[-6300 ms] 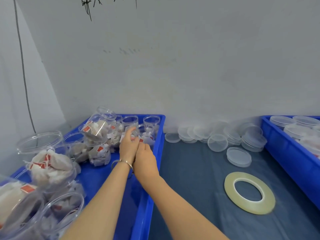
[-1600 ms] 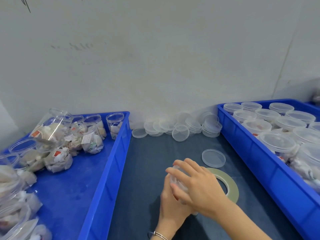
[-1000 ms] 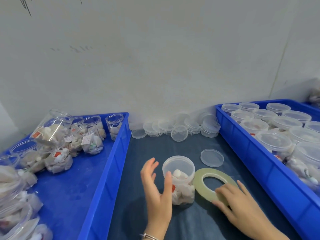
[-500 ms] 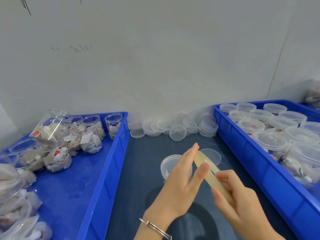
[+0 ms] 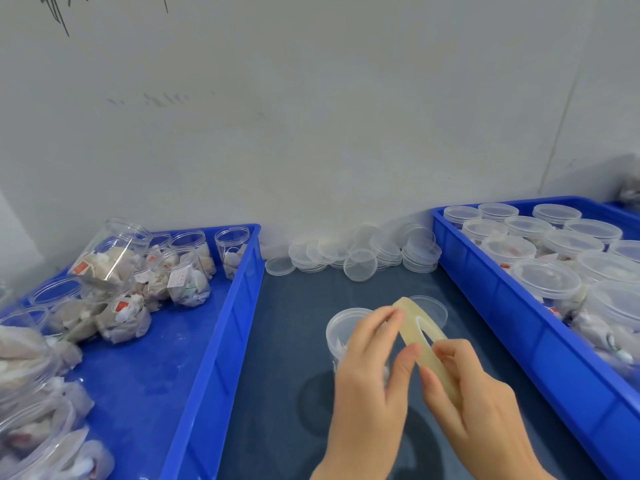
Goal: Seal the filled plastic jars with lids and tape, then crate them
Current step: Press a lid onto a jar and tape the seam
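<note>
A lidded clear jar [image 5: 343, 329] of tea bags stands on the dark blue mat, partly hidden behind my left hand [image 5: 372, 386]. Above the mat, a pale yellow tape roll [image 5: 420, 332] is held on edge, my right hand [image 5: 474, 407] gripping its lower part. My left hand's fingers and thumb pinch at the roll's rim from the left. A single loose lid [image 5: 431, 306] lies just behind the roll.
The left blue crate [image 5: 221, 334] holds open filled jars [image 5: 187, 271]. At the right, a second blue crate [image 5: 512, 320] holds lidded jars [image 5: 545, 282]. Spare clear lids [image 5: 360, 254] are heaped along the grey wall. Bare mat lies between the crates.
The tape roll was lifted off the mat by my right hand. My left hand left the jar and came to the roll, its fingers now closing on the rim.
</note>
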